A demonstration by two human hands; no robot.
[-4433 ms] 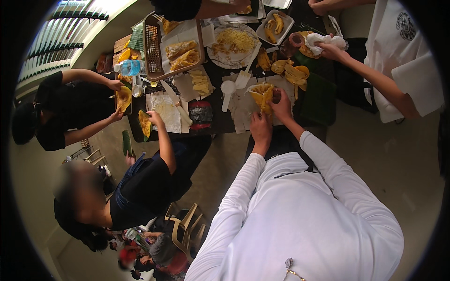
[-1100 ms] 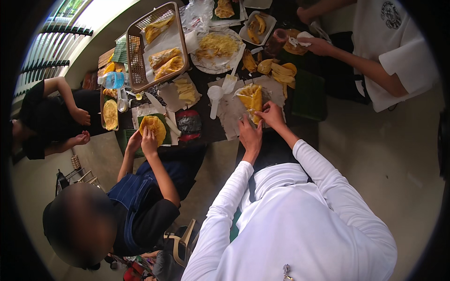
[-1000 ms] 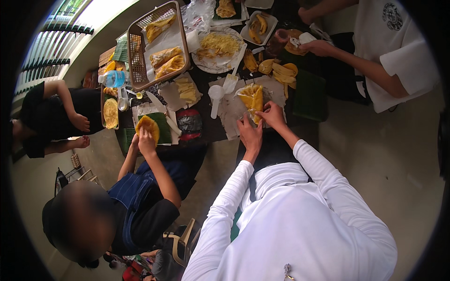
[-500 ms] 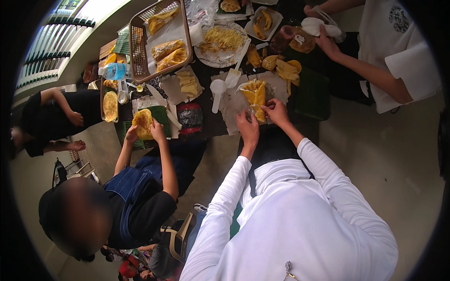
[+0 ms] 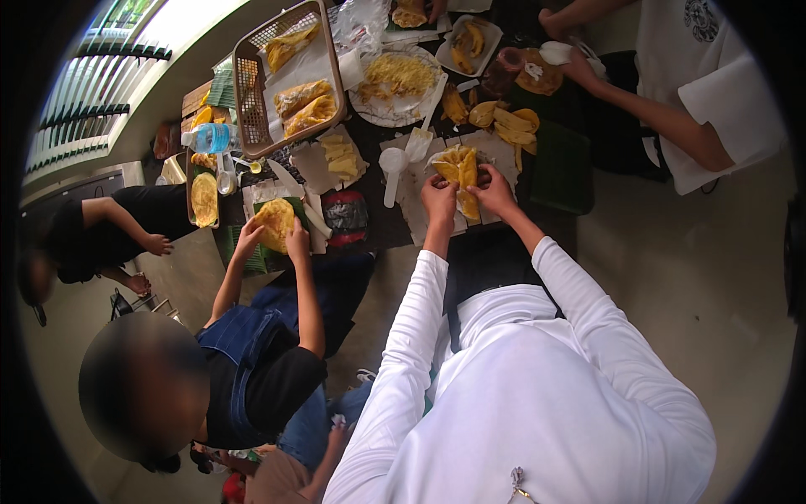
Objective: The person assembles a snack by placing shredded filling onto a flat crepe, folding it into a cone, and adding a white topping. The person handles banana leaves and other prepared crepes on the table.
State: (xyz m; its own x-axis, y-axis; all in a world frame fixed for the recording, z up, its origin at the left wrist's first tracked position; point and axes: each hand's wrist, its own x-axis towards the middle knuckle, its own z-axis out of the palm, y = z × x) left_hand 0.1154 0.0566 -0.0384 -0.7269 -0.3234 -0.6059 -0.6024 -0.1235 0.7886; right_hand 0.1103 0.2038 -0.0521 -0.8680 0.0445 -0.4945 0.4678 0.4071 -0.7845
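A folded yellow pastry sheet [image 5: 459, 170] lies on white paper [image 5: 413, 197] on the dark table. My left hand [image 5: 438, 198] pinches its near left edge. My right hand [image 5: 493, 191] grips its near right side. Both arms are in white long sleeves. A white plastic scoop [image 5: 392, 165] rests just left of my left hand. Several yellow folded pieces [image 5: 506, 123] sit beyond my right hand.
A person to my left in a black top holds a round yellow sheet [image 5: 274, 223] over a green leaf. A brown basket [image 5: 243, 92] with yellow pieces, a white plate [image 5: 367, 105], a water bottle [image 5: 211, 138] and a green leaf [image 5: 560, 164] crowd the table. Another person's hand [image 5: 578, 65] works at the far right.
My hands stay on the yellow sheet, folding it a little narrower. The person on my left lifted a round sheet and set it nearer; the far-left person drew both hands off the table.
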